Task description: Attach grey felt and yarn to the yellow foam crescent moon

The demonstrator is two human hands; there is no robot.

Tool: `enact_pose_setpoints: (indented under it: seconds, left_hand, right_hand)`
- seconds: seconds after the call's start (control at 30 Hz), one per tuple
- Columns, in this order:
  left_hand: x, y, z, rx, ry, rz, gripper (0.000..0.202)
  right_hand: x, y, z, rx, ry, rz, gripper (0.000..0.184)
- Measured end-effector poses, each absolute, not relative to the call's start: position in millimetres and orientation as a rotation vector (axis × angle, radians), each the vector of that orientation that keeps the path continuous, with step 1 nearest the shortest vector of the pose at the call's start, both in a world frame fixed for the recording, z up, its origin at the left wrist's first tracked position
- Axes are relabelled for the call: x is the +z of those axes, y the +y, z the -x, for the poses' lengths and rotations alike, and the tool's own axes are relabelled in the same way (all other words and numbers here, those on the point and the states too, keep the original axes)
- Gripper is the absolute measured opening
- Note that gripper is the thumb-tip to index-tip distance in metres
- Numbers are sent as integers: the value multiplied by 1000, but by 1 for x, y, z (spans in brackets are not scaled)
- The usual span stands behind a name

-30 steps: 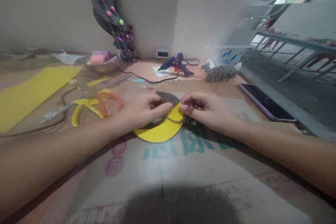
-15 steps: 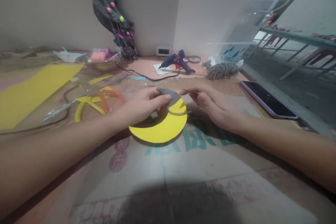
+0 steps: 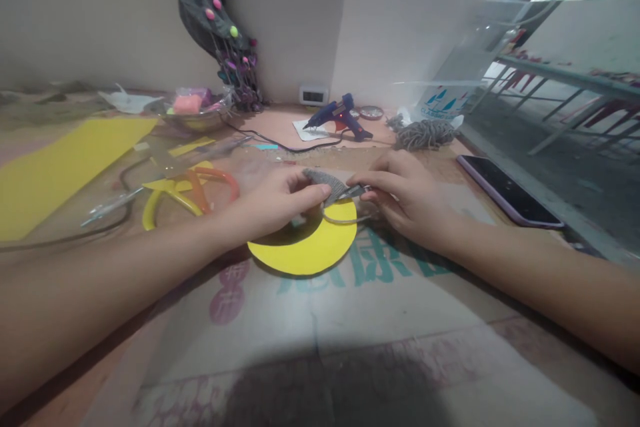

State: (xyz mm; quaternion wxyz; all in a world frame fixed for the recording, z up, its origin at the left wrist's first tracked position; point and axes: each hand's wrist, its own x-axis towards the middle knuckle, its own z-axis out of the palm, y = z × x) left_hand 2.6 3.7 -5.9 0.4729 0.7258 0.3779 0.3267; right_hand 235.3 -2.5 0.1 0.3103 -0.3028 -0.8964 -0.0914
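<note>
A yellow paper crescent [image 3: 305,255] lies over the printed sheet, its upper tip wound with grey yarn [image 3: 320,178]. My left hand [image 3: 285,197] pinches the wound end, thumb on top and the other fingers mostly hidden beneath. To the right of the crescent, my right hand [image 3: 400,190] is closed with thumb and forefinger on grey yarn that reaches the edge of the winding. A loose loop of the yarn hangs across the yellow part below the winding.
A blue glue gun [image 3: 340,117] rests behind the hands, near a grey yarn skein [image 3: 425,135]. At right lies a phone [image 3: 505,190]. Orange-and-yellow-handled scissors [image 3: 173,203], yellow paper [image 3: 65,173] and a bowl [image 3: 193,121] are at left. A decorated grey crescent [image 3: 203,13] hangs behind.
My right hand has shifted its grip and now pinches the yarn right beside the crescent's wound edge. The left hand keeps its hold with little movement.
</note>
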Motion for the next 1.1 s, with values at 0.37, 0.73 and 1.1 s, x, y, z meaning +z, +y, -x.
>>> enact_pose_setpoints:
  seconds: [0.37,0.73,1.1]
  left_hand:
    - [-7,4,-2,776,928,-1788,21]
    - [-5,5,-1,756,925,-1776,23]
    - [-6,5,-1,746,880,-1779,23]
  right_hand:
    - [-1,-2,-235,-312,-2370,797,26]
    - [-3,2,-236,-358,-2342,700,22]
    - [-4,1,-235,-304,-2369,737,23]
